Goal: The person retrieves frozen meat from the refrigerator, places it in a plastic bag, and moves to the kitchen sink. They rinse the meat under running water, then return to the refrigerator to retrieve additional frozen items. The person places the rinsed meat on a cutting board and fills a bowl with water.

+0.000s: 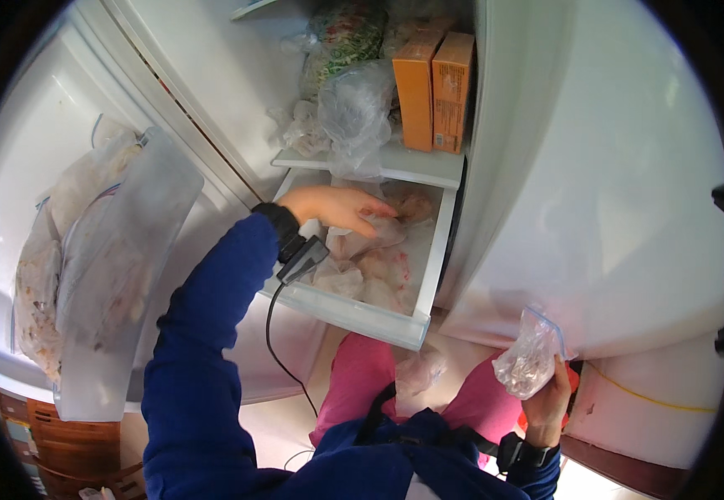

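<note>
My left hand (pixel 343 209) reaches over an extended freezer drawer (pixel 349 315), its fingers apart above plastic bags of food (pixel 377 240). Whether a fingertip touches a bag I cannot tell. Out at the lower right, my right hand (pixel 549 400) holds a clear zip bag (pixel 527 362) by its side, away from the drawer; its contents are unclear. Above the drawer, a shelf (pixel 399 167) carries a crumpled clear plastic bag (pixel 358 106), a bag of chopped green and red vegetables (pixel 349 44) and two orange cartons (pixel 415 94).
On the left, the open door's bin (pixel 130 275) holds several filled zip bags (pixel 40 294). A large white door panel (pixel 612 187) stands at the right. Another plastic bag (pixel 421 372) lies below the drawer, between my knees. A black cable (pixel 269 331) hangs from my left wrist.
</note>
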The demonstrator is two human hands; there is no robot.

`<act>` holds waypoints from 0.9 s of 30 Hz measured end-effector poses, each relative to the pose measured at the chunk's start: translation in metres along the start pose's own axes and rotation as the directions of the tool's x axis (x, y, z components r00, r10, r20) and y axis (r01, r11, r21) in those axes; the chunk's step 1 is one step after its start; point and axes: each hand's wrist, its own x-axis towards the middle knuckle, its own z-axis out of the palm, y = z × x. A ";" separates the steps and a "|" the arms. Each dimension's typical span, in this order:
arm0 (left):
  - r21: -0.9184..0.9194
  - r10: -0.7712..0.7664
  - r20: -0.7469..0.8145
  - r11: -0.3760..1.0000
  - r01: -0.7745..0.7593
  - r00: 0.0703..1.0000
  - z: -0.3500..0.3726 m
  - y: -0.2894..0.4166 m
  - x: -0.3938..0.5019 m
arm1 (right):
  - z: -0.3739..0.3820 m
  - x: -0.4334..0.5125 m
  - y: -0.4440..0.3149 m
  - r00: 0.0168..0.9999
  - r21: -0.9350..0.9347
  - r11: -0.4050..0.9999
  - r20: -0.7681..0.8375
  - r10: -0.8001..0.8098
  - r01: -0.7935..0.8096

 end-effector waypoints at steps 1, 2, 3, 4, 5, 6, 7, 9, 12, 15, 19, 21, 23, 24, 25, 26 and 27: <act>0.059 -0.043 0.022 0.997 0.042 0.999 0.002 -0.008 0.014 | -0.002 -0.001 0.000 1.000 0.015 1.000 -0.030 0.010 -0.010; 0.137 -0.107 0.045 0.985 0.100 0.993 0.004 -0.018 0.026 | -0.003 -0.003 0.003 0.998 0.025 1.000 -0.058 0.009 -0.008; 0.212 -0.164 0.054 0.966 0.149 0.985 0.008 -0.028 0.033 | -0.004 -0.005 0.006 0.997 0.036 0.999 -0.080 0.012 -0.009; 0.155 -0.005 0.110 0.988 -0.012 0.994 0.013 -0.037 0.037 | -0.006 -0.006 0.006 0.996 0.019 1.000 -0.091 0.020 -0.018; 0.264 -0.070 0.053 0.963 0.053 0.996 0.017 -0.045 0.042 | -0.008 -0.007 0.008 0.993 0.021 1.000 -0.116 0.015 -0.012; 0.367 -0.126 -0.012 0.922 0.122 0.992 0.022 -0.051 0.047 | -0.010 -0.009 0.009 0.991 0.019 1.000 -0.137 0.008 -0.005; 0.460 -0.192 -0.068 0.865 0.201 0.979 0.025 -0.056 0.051 | -0.012 -0.010 0.010 0.991 0.029 1.000 -0.135 0.004 0.000; 0.458 -0.214 -0.173 0.846 0.271 0.961 0.023 -0.062 0.053 | -0.017 -0.011 0.010 0.990 0.021 1.000 -0.141 -0.001 0.004; 0.336 -0.290 -0.183 0.880 0.337 0.939 0.009 -0.061 0.043 | -0.026 -0.013 0.010 0.995 0.024 1.000 -0.098 -0.004 0.006; 0.040 -0.269 -0.333 0.954 0.298 0.904 -0.008 -0.062 0.020 | -0.035 -0.014 0.008 0.985 0.000 1.000 -0.175 0.013 -0.013; 0.026 -0.253 -0.474 0.953 0.301 0.843 -0.017 -0.071 0.018 | -0.035 -0.008 0.007 0.982 -0.001 0.998 -0.183 0.055 -0.056; 0.178 -0.231 -0.537 0.909 0.376 0.812 -0.013 -0.075 0.025 | -0.034 -0.004 0.006 0.979 -0.029 0.995 -0.187 0.086 -0.093; 0.209 -0.251 -0.569 0.877 0.433 0.783 -0.008 -0.076 0.027 | -0.033 0.000 0.000 0.972 -0.048 0.987 -0.189 0.139 -0.150; 0.211 -0.261 -0.583 0.866 0.454 0.769 -0.006 -0.075 0.028 | -0.033 0.001 -0.002 0.971 -0.058 0.986 -0.191 0.145 -0.159; 0.214 -0.272 -0.593 0.854 0.475 0.757 -0.002 -0.075 0.028 | -0.036 0.002 -0.002 0.973 -0.055 0.986 -0.179 0.147 -0.159; 0.207 -0.281 -0.601 0.849 0.485 0.748 0.001 -0.073 0.029 | -0.039 0.004 -0.003 0.972 -0.044 0.981 -0.151 0.182 -0.190; 0.199 -0.291 -0.609 0.845 0.497 0.738 0.004 -0.071 0.030 | -0.045 0.004 -0.004 0.966 -0.052 0.978 -0.175 0.192 -0.204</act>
